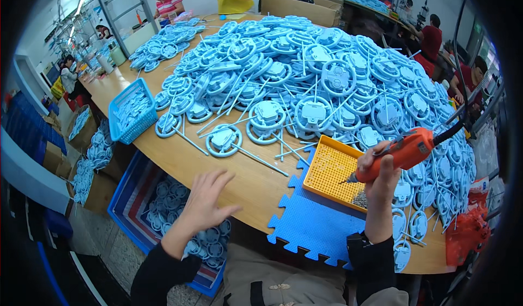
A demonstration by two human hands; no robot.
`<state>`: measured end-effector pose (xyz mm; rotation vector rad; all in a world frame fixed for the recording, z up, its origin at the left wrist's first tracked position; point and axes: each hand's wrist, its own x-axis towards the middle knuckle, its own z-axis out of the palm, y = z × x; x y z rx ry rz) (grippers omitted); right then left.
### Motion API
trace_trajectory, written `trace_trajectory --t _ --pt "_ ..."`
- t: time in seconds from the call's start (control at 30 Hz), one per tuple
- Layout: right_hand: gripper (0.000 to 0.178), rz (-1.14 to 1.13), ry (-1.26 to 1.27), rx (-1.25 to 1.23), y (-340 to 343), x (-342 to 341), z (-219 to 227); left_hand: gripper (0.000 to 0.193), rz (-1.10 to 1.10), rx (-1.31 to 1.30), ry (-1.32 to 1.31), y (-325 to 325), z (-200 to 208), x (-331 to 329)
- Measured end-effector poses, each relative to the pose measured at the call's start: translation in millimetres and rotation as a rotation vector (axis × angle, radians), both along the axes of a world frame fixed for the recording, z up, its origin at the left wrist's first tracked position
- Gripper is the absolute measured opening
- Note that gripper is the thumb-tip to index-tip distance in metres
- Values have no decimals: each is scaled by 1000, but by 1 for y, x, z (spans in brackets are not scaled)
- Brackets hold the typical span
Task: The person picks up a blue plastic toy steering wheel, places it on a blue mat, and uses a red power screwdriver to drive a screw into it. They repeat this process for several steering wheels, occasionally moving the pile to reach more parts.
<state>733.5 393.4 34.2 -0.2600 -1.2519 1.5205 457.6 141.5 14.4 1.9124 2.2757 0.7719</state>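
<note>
My right hand (380, 178) is wrapped round an orange electric screwdriver (396, 154), its tip pointing left over a yellow perforated tray (333, 163). Small screws (360, 199) lie in the tray's near right corner. Beneath the tray is a blue foam mat (310, 224) with jigsaw edges. My left hand (204, 201) hovers at the table's front edge, fingers spread, holding nothing. Closest to it on the tabletop is a light blue round plastic part (224, 140) with a thin stick. A large heap of such parts (321, 77) rises behind the tray.
A blue basket (133, 112) of small blue pieces stands at the table's left edge. Below it, a large blue crate (133, 197) holds round parts. The screwdriver's black cable (451, 130) runs up to the right. An orange-red bag (469, 229) lies far right. Several people work beyond.
</note>
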Motion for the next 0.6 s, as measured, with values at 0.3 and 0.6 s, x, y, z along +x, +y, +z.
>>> trace_trajectory --t 0.3,0.6 --pt "43 -183 2 13 36 -32 -21 72 105 150 166 218 -27 -70" --pt "41 -194 -45 71 48 -32 -28 66 -92 144 -22 188 -48 -26"
